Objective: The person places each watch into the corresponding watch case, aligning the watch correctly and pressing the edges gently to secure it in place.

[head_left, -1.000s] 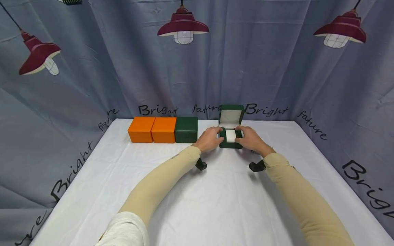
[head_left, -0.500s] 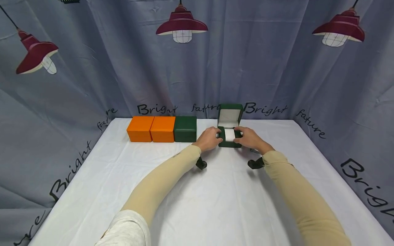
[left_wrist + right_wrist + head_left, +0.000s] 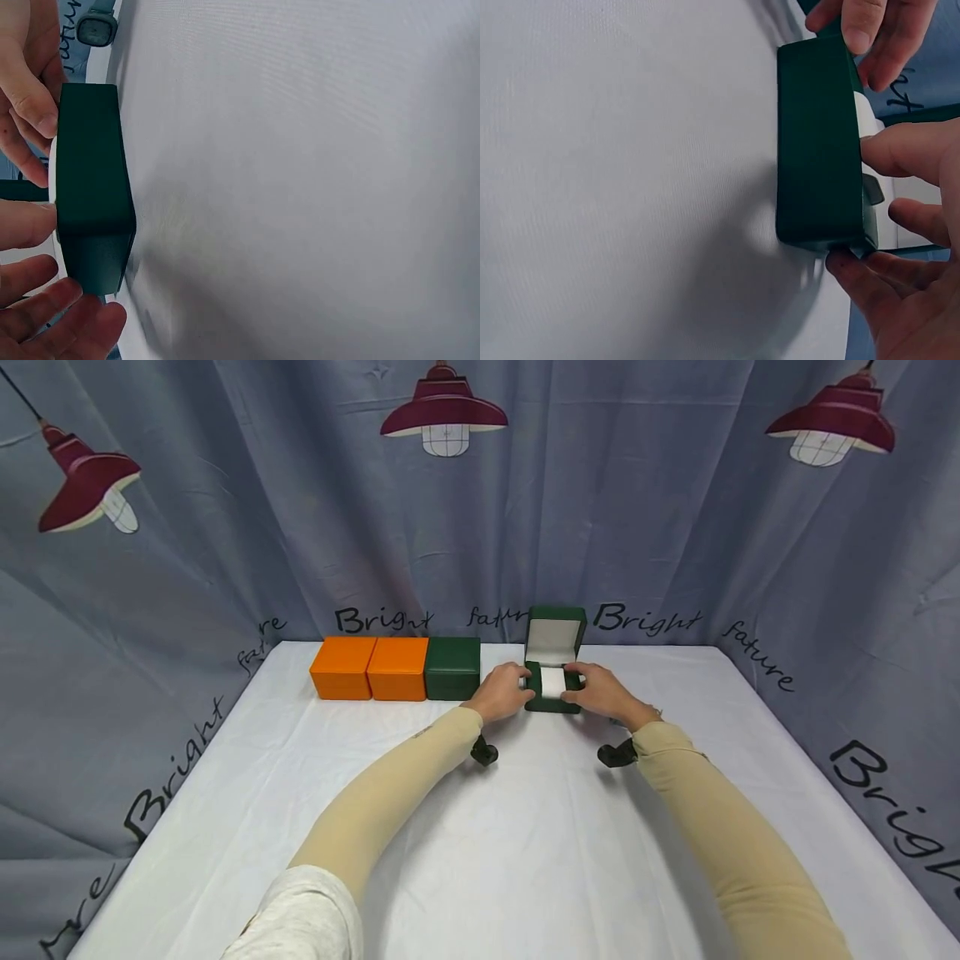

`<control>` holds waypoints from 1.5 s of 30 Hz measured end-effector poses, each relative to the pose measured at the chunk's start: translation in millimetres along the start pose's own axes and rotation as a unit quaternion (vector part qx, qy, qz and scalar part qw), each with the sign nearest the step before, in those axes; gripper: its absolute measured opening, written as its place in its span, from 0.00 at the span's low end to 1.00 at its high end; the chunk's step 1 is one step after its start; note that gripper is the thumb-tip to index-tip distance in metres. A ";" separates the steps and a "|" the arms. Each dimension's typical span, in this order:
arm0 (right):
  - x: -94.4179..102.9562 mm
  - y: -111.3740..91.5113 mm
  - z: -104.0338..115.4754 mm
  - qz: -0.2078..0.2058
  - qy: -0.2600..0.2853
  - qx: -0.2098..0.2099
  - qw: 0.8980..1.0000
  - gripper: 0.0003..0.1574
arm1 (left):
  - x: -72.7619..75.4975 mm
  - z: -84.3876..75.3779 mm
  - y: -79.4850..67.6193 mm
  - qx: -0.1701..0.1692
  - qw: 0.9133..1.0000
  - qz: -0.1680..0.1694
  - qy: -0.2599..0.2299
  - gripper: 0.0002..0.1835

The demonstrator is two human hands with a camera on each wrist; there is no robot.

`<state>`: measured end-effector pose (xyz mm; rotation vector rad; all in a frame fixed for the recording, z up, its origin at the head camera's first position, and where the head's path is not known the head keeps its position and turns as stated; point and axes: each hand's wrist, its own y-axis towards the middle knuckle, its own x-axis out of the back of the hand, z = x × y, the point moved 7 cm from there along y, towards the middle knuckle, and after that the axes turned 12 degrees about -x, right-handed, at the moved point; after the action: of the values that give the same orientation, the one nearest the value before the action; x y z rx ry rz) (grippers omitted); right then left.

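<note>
A green watch box (image 3: pixel 553 703) stands at the back of the table with its lid (image 3: pixel 553 639) raised and a white cushion (image 3: pixel 552 682) inside. My left hand (image 3: pixel 502 692) holds its left side, thumb at the front upper edge and fingers along the side wall. My right hand (image 3: pixel 602 693) grips the right side in the same manner. In the right wrist view the right thumb touches the rim beside the cushion, and a small grey tab (image 3: pixel 873 189) shows near it. The left wrist view shows the green front wall (image 3: pixel 94 161) between both hands.
Left of the watch box, a closed green box (image 3: pixel 452 669) and two orange boxes (image 3: pixel 397 669) (image 3: pixel 342 669) stand in a row. A white cloth (image 3: pixel 525 860) covers the table. Grey printed curtains (image 3: pixel 645 527) hang behind it. Black wrist cameras (image 3: pixel 617 755) hang below the wrists.
Both hands have moved slightly left together with the open green watch box, which is now a little closer to the row. The head view has tilted slightly.
</note>
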<state>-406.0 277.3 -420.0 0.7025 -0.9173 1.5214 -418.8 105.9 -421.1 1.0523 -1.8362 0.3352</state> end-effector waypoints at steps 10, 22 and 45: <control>-5.4 3.1 9.1 0.005 0.013 0.003 1.000 0.43 | 8.1 4.2 -5.8 0.011 1.000 0.003 -0.004 0.23; -2.0 -1.5 4.7 0.023 0.021 -0.016 0.999 0.48 | 8.1 -5.9 5.5 0.005 1.000 0.004 0.007 0.25; -8.3 -9.2 6.4 0.000 -0.014 0.008 1.000 0.40 | 7.3 -5.7 23.2 0.014 0.998 0.053 0.028 0.32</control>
<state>-396.0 267.9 -422.3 0.7367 -0.9265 1.5252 -434.7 119.3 -407.3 0.9565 -1.8457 0.4505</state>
